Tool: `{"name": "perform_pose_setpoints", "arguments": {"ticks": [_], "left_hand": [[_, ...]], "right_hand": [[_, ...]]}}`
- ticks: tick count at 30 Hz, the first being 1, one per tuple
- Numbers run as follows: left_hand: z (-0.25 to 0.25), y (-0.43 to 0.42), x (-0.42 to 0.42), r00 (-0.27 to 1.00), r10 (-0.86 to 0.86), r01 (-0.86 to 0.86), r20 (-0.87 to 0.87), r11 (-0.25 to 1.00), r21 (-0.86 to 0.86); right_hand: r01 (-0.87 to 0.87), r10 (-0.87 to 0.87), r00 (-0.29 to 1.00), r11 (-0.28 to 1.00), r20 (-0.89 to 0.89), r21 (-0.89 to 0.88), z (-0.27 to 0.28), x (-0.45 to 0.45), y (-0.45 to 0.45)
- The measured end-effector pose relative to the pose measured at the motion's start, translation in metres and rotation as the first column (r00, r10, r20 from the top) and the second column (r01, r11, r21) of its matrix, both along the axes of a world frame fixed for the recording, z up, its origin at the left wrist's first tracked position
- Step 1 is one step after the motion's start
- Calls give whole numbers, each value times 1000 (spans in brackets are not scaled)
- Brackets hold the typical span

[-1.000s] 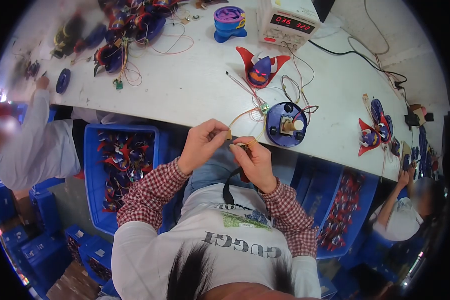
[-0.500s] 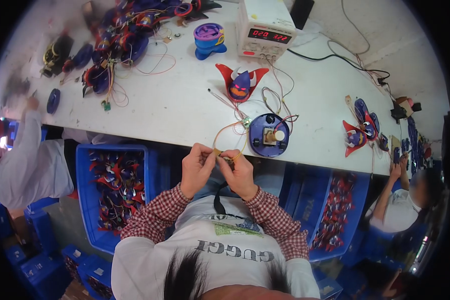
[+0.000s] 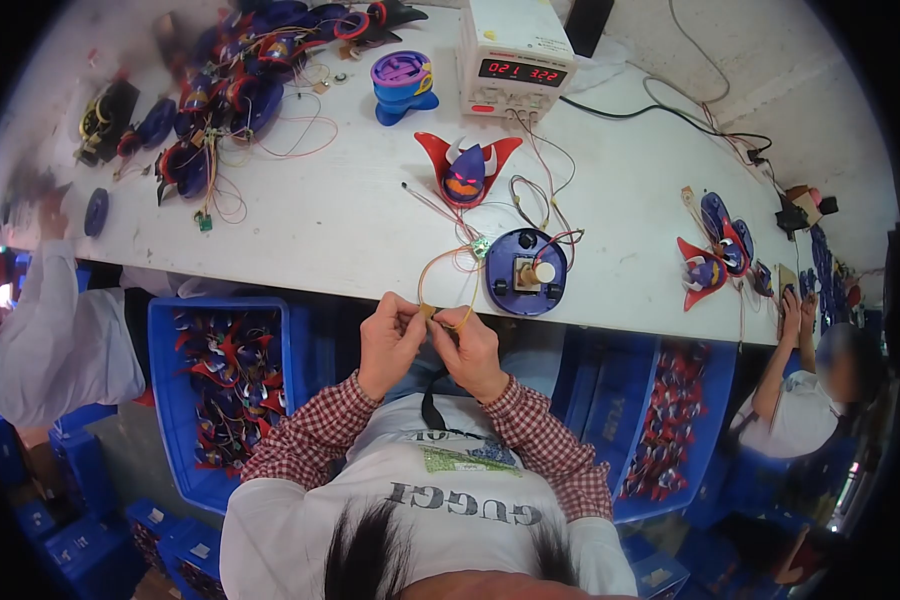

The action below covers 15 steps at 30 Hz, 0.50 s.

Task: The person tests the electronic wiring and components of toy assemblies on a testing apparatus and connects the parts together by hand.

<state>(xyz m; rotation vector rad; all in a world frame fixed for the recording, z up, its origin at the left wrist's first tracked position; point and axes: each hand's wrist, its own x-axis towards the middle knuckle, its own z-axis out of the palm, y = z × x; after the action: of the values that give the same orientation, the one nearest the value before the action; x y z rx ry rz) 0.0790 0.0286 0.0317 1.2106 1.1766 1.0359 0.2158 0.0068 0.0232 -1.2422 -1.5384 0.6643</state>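
Observation:
At the table's front edge, my left hand (image 3: 387, 346) and my right hand (image 3: 471, 358) meet with pinched fingertips. Between them is a small tan board (image 3: 428, 311), partly covered by the fingers. Thin orange and yellow wires (image 3: 422, 275) loop from it to a little green circuit board (image 3: 481, 246). Just right of that lies a round purple base (image 3: 503, 293) carrying a beige mechanism with a white round piece. Beyond the wires stands a purple toy head (image 3: 466, 178) with white horns and a red collar.
A power supply (image 3: 518, 62) with red digits stands behind, beside a blue-purple toy part (image 3: 404, 90). Wired toy parts (image 3: 255, 95) pile up at left. Blue bins (image 3: 160, 400) flank me. Co-workers' arms reach in at left and right.
The view has shifted slightly, so the table things sit a little further left. Both hands stay pinched together at the small board. The power supply's reading has changed a little.

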Motion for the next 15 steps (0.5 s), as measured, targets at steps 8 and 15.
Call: {"name": "perform_pose_setpoints", "arguments": {"ticks": [8, 15], "left_hand": [[0, -1, 4, 1000, 26, -25, 8, 999, -45], [0, -2, 1, 996, 75, -71, 39, 993, -92]], "right_hand": [[6, -6, 1000, 1000, 10, 10, -2, 0, 0], [-19, 18, 1000, 999, 25, 37, -7, -3, 0]]}}
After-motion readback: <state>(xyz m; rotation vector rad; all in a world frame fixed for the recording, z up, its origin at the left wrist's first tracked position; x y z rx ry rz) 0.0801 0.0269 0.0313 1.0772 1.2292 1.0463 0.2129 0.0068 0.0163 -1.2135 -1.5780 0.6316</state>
